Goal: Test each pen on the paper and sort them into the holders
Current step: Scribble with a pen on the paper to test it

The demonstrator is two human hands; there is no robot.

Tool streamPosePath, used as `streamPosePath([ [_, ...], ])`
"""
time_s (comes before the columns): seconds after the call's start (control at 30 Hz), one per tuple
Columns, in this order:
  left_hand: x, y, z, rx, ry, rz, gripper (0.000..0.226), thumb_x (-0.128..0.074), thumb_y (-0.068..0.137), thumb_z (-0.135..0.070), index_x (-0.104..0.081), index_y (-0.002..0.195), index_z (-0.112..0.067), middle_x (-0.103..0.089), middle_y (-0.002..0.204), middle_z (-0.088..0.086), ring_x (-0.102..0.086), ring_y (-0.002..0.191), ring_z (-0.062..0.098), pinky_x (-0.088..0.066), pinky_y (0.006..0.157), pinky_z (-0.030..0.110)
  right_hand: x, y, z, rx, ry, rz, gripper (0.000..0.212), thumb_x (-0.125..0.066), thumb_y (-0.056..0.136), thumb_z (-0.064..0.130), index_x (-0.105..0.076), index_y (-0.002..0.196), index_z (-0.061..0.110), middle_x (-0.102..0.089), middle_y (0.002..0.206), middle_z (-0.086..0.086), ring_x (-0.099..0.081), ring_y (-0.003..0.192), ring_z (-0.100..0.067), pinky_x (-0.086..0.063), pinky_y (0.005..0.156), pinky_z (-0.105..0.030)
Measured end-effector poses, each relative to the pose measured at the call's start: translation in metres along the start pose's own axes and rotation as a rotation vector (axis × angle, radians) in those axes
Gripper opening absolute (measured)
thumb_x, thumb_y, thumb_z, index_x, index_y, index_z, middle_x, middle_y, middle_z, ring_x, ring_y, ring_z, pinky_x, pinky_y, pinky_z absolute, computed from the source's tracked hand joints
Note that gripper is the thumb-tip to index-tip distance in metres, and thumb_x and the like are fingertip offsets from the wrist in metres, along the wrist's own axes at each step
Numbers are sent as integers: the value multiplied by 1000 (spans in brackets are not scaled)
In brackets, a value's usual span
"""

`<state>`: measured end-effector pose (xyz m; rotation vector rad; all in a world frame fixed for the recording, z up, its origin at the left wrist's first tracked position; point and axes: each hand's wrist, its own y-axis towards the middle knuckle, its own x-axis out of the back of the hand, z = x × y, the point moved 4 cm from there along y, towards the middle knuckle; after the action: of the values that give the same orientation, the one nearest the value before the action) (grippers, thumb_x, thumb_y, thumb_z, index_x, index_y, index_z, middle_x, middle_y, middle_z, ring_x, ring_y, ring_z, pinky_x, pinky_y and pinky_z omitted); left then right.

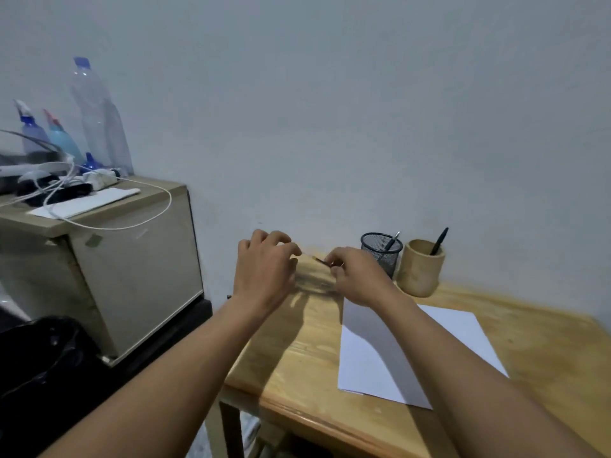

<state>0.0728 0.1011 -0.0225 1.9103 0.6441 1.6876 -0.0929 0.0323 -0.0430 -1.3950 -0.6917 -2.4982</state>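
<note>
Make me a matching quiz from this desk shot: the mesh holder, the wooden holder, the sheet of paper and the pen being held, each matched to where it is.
1. black mesh holder
2. wooden holder
3. sheet of paper
4. held pen

A. between the two hands
B. flat on the desk, near the front edge
C. by the wall, farthest right
D. by the wall, just behind the right hand

Pairs: 1-D, 2-C, 3-B, 4-A

Most of the pen (pixel 320 260) was hidden between the two hands, only a short blurred stretch showing, so its tip and colour could not be told. The right hand (pixel 355 276) and forearm covered part of the paper (pixel 463 328). The bench (pixel 297 375) ran off the frame's right and bottom edges.
</note>
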Motion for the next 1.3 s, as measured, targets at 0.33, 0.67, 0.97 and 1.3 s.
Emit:
streamPosePath([
  [0.33, -25, 18, -55, 173, -709, 185, 28, -71, 87, -41, -74, 110, -25, -75, 94, -10, -68, 91, 7, -54, 86, 33, 59, -19, -21, -311, 822, -302, 12, -68, 91, 4, -72, 101, 7, -77, 101, -5, -71, 91, -9, -56, 87, -28],
  [0.67, -21, 36, -64, 164, -822, 170, 9, -72, 89, -26, -78, 96, -26, -74, 87, -10, -66, 82, 9, -49, 74, 26, 54, -26, -37, -433, 1079, -343, 4, -71, 87, 18, -74, 90, 17, -75, 91, -9, -68, 84, -21, -48, 59, -27],
  [0.97, -32, 51, -98, 77, -978, 255, 15, -64, 94, -16, -78, 98, -19, -73, 78, -7, -70, 77, 16, -59, 77, 41, 81, -40, -47, -400, 1217, -372, 17, -66, 94, 8, -61, 78, 11, -55, 61, -3, -46, 48, -9, -39, 42, -18],
  [1.3, -41, 53, -93, 110, -1163, 429, 16, -65, 95, -19, -78, 90, -12, -74, 76, 1, -70, 67, 22, -60, 83, 51, 87, -48, -52, -323, 1158, -326, 12, -71, 91, 5, -69, 80, 1, -62, 64, -7, -55, 54, -10, -47, 51, -16],
])
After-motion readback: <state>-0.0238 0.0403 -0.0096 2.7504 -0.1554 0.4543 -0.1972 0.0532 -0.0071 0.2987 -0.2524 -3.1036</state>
